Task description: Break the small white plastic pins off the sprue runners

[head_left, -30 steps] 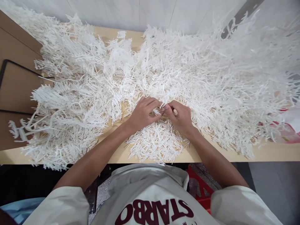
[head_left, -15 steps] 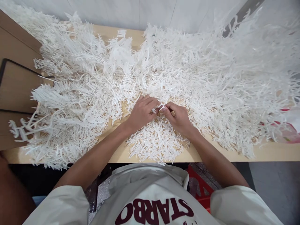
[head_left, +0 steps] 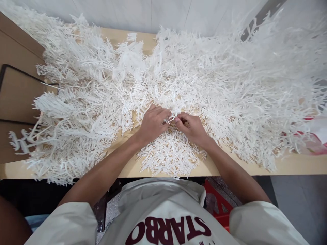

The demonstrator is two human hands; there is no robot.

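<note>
Both hands have been shifted slightly left and away from the body, the left hand [head_left: 153, 123] and right hand [head_left: 192, 128] kept pinched on one white plastic piece [head_left: 172, 119] (a dark shape is now seen at bottom left).

Left hand [head_left: 152, 123] and right hand [head_left: 192, 128] meet fingertip to fingertip, pinching small white plastic sprig [head_left: 172, 118]. Loose pile of short white plastic sticks [head_left: 170, 156] just below. Branched white plastic sprues [head_left: 102, 92] heaped across pale wooden bench [head_left: 293, 166].
</note>
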